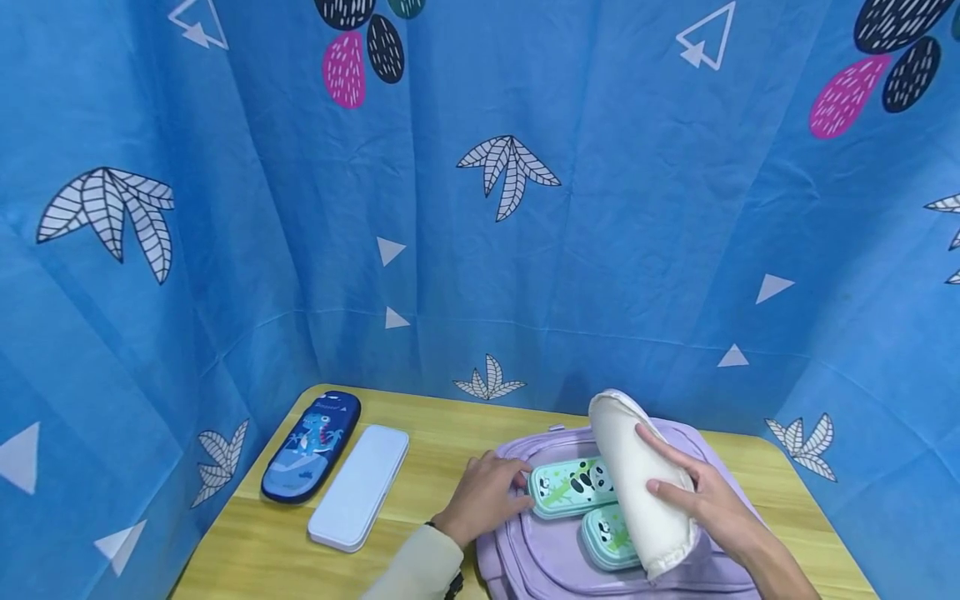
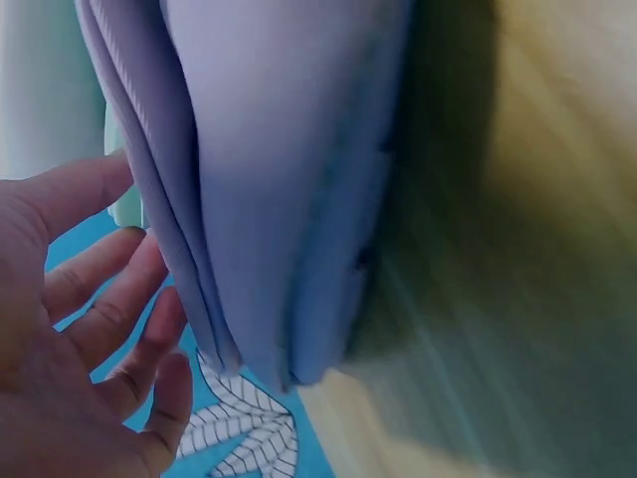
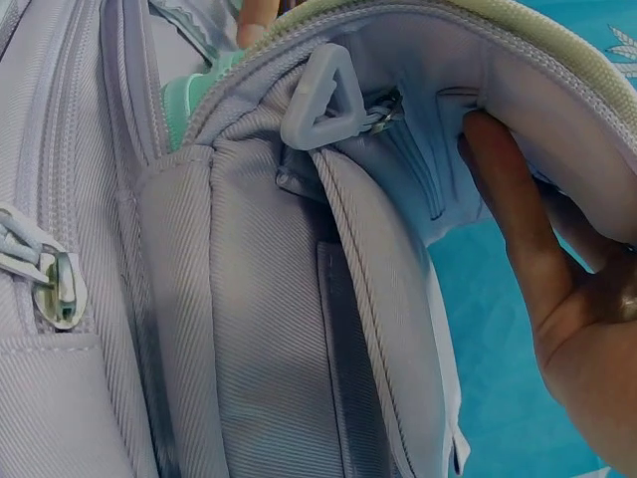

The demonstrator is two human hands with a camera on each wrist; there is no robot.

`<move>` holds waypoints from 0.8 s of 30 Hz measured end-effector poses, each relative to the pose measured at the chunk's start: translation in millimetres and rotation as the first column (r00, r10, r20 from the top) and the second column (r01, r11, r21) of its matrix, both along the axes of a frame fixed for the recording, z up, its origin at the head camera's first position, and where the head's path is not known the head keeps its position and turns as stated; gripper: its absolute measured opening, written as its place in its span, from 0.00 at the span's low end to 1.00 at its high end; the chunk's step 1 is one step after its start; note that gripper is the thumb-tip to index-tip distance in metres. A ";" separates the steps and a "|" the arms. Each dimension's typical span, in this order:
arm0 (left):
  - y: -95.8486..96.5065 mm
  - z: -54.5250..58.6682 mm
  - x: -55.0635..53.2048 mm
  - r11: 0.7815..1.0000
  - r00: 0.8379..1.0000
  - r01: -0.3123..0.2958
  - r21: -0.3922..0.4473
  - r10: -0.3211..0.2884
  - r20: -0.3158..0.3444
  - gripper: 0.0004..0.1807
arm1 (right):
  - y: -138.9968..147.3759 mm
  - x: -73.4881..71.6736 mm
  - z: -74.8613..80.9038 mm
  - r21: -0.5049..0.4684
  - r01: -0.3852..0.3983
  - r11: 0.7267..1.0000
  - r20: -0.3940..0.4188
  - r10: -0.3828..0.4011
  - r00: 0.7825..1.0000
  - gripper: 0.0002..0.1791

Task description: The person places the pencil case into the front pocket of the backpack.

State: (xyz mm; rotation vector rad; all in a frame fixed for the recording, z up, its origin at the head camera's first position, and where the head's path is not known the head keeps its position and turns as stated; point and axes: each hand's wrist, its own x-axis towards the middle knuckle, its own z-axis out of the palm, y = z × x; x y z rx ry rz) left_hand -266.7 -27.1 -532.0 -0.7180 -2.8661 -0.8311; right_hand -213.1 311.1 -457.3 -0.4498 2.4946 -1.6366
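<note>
A lilac backpack [image 1: 540, 554] lies on the table, its front flap [image 1: 637, 492] lifted to show a cream inner side. My right hand [image 1: 708, 504] holds this flap up, with finger and thumb on the cream side in the head view. Under it sit two mint-green pencil cases with panda pictures, an upper one [image 1: 562, 492] and a lower one [image 1: 606, 537], both partly hidden by the flap. My left hand [image 1: 487, 496] is at the left end of the upper case, fingers loosely bent and spread in the left wrist view, fingertips right at the pocket edge [image 2: 149, 189].
To the left on the wooden table [image 1: 427, 467] lie a dark blue dinosaur pencil case [image 1: 311, 446] and a plain white case [image 1: 360, 487]. A blue patterned curtain [image 1: 480, 275] hangs behind and on both sides. A triangular zipper pull [image 3: 323, 105] hangs near the flap.
</note>
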 end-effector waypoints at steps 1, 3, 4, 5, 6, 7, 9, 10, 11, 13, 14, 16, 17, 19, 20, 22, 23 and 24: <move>3.8 1.8 -0.4 1.000 1.000 -0.001 -0.019 0.001 -0.013 0.24 | 0.2 0.0 0.3 0.000 0.000 1.000 -0.002 0.000 1.000 0.38; 11.4 4.8 -1.8 0.999 1.000 0.000 -0.045 -0.001 -0.027 0.24 | 0.3 0.1 1.0 0.006 -0.001 1.000 -0.010 0.001 1.000 0.38; 15.1 6.2 -2.7 0.998 0.999 0.001 -0.058 -0.003 -0.033 0.23 | 0.2 0.0 1.0 0.009 -0.002 1.000 -0.014 0.002 1.000 0.38; 19.0 7.3 -3.8 0.998 0.999 0.002 -0.066 -0.004 -0.038 0.23 | -0.1 0.0 1.1 0.012 -0.003 1.000 -0.020 0.003 1.000 0.38; 22.9 7.8 -5.0 0.998 0.999 0.004 -0.067 -0.006 -0.036 0.23 | -0.1 0.0 0.9 0.019 -0.002 1.000 -0.028 0.003 1.000 0.38; 27.0 7.7 -6.6 0.998 0.999 0.006 -0.068 -0.009 -0.036 0.23 | -0.2 -0.1 0.8 0.020 -0.004 1.000 -0.034 0.004 0.999 0.38; 34.9 7.5 -9.5 0.998 1.000 0.013 -0.056 -0.014 -0.027 0.23 | -0.6 0.0 1.1 0.027 -0.007 1.000 -0.045 0.008 0.999 0.38; 38.6 7.4 -10.9 0.999 1.000 0.017 -0.052 -0.018 -0.022 0.23 | -1.0 0.0 1.1 0.026 -0.011 1.000 -0.047 0.012 0.999 0.38; 42.2 7.0 -12.2 0.999 1.000 0.021 -0.041 -0.021 -0.015 0.23 | -1.4 -0.1 1.2 0.025 -0.013 1.000 -0.048 0.014 0.999 0.38; 48.4 6.6 -13.8 0.999 1.000 0.025 -0.020 -0.025 0.007 0.23 | -2.3 -0.1 1.5 0.017 -0.018 1.000 -0.045 0.018 0.999 0.38; 51.2 6.6 -14.5 1.000 1.000 0.026 -0.011 -0.025 0.018 0.23 | -2.7 -0.2 1.5 0.013 -0.020 1.000 -0.041 0.021 0.999 0.38; 56.1 6.4 -15.5 1.000 0.999 0.026 0.000 -0.026 0.035 0.23 | -3.3 -0.4 1.3 0.000 -0.025 1.000 -0.032 0.025 0.999 0.38; 58.2 6.0 -15.8 1.000 0.999 0.025 0.005 -0.025 0.039 0.23 | -3.5 -0.4 1.1 -0.003 -0.025 1.000 -0.030 0.024 0.999 0.38; 62.1 5.7 -16.1 1.000 0.999 0.025 0.011 -0.025 0.040 0.23 | -3.7 -0.8 0.2 -0.014 -0.027 1.000 -0.031 0.027 0.999 0.38; 63.9 5.5 -16.3 1.000 0.999 0.027 0.012 -0.027 0.035 0.23 | -3.6 -1.0 -0.3 -0.019 -0.029 0.999 -0.034 0.029 0.999 0.38; 67.2 5.2 -16.7 0.999 0.999 0.033 0.014 -0.033 0.022 0.23 | -3.5 -1.6 -1.6 -0.035 -0.037 0.999 -0.042 0.035 0.998 0.37; 68.5 5.1 -16.8 0.999 0.999 0.036 0.012 -0.036 0.014 0.23 | -3.5 -1.9 -2.2 -0.041 -0.041 0.998 -0.048 0.039 0.998 0.37; 69.5 5.1 -16.7 0.999 0.999 0.038 0.008 -0.038 0.006 0.22 | -3.5 -2.2 -2.7 -0.048 -0.046 0.998 -0.053 0.044 0.998 0.37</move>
